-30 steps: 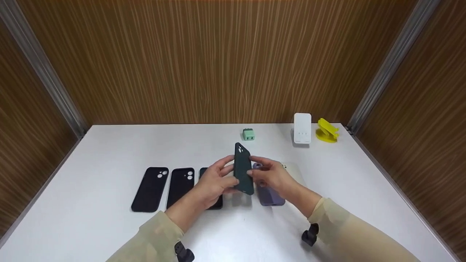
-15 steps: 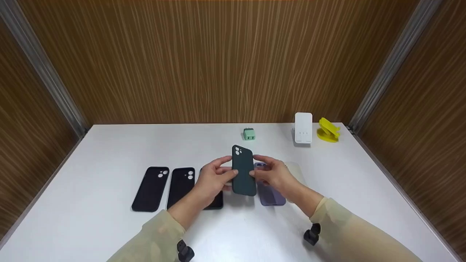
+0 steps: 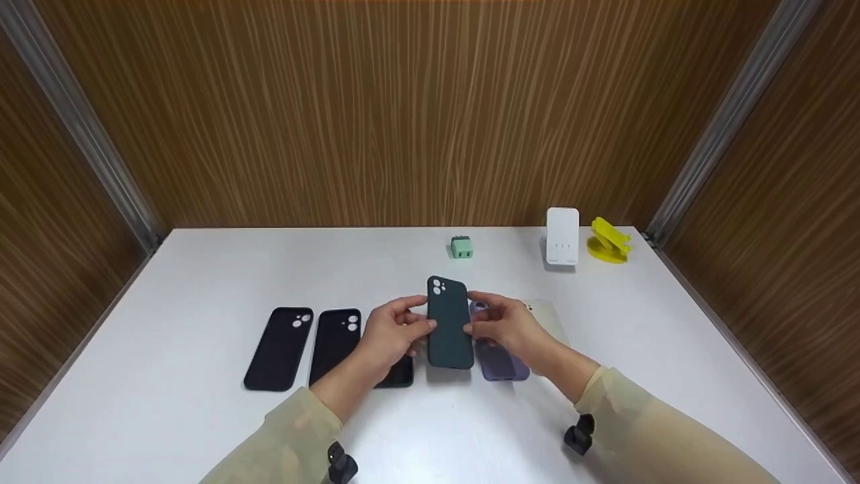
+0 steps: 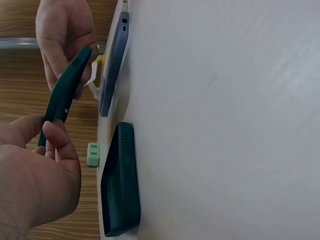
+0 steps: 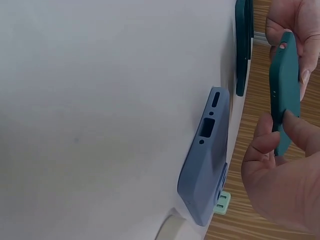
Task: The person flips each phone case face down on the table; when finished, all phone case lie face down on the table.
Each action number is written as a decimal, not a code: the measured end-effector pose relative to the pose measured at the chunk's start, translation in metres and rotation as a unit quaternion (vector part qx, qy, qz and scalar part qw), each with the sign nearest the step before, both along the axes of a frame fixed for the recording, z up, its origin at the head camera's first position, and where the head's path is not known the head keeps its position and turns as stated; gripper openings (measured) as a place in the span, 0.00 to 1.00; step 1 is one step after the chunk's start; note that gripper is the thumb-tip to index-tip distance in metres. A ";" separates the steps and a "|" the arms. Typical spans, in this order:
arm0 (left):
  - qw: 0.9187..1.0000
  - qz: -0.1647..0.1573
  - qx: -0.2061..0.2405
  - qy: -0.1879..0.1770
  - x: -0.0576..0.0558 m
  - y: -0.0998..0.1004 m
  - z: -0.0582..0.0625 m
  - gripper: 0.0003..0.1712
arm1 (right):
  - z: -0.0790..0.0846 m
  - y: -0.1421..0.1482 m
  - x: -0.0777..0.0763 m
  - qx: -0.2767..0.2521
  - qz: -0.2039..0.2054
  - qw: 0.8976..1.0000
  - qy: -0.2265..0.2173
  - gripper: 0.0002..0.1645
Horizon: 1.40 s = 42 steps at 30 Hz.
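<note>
Between both hands a dark green phone case (image 3: 450,333) is held up over the table, its back and two camera holes towards the head camera. My left hand (image 3: 390,336) pinches its left edge, thumb on the back face. On the opposite edge, my right hand (image 3: 512,327) pinches it with thumb and fingers. Beneath the left hand lies another dark green case (image 4: 122,185), largely hidden in the head view. A purple case (image 3: 500,366) lies partly under the right hand, with a pale case (image 3: 547,319) beside it.
Two black phone cases (image 3: 279,349) lie side by side on the white table (image 3: 201,269), left of the hands. Towards the back stand a green charger plug (image 3: 461,247), a white upright stand (image 3: 562,235) and a yellow phone stand (image 3: 609,242). Wood-grain walls enclose the table.
The held phone case has turned from nearly edge-on to show its whole back to the head camera. It has also come slightly lower and nearer, with both hands still gripping it.
</note>
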<state>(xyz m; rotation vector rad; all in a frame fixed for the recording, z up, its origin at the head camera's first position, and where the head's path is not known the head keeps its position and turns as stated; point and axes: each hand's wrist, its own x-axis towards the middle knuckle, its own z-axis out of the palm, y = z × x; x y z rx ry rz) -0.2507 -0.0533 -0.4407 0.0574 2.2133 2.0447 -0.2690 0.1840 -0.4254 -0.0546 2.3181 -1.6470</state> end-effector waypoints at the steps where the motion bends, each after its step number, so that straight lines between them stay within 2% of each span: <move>1: 1.000 -0.001 -0.004 0.001 0.000 0.000 -0.001 0.29 | 0.000 0.000 0.000 0.000 0.000 1.000 -0.001 0.41; 16: 1.000 -0.016 -0.023 0.003 -0.005 -0.004 -0.012 0.32 | -0.007 0.004 -0.004 0.040 0.017 0.999 0.020 0.40; 33: 0.999 -0.006 -0.036 0.003 -0.008 -0.001 -0.025 0.31 | -0.017 0.007 -0.007 0.061 0.057 0.995 0.063 0.38; 42: 0.999 -0.018 -0.043 0.000 -0.010 0.000 -0.029 0.34 | -0.022 0.007 -0.007 0.079 0.064 0.991 0.086 0.38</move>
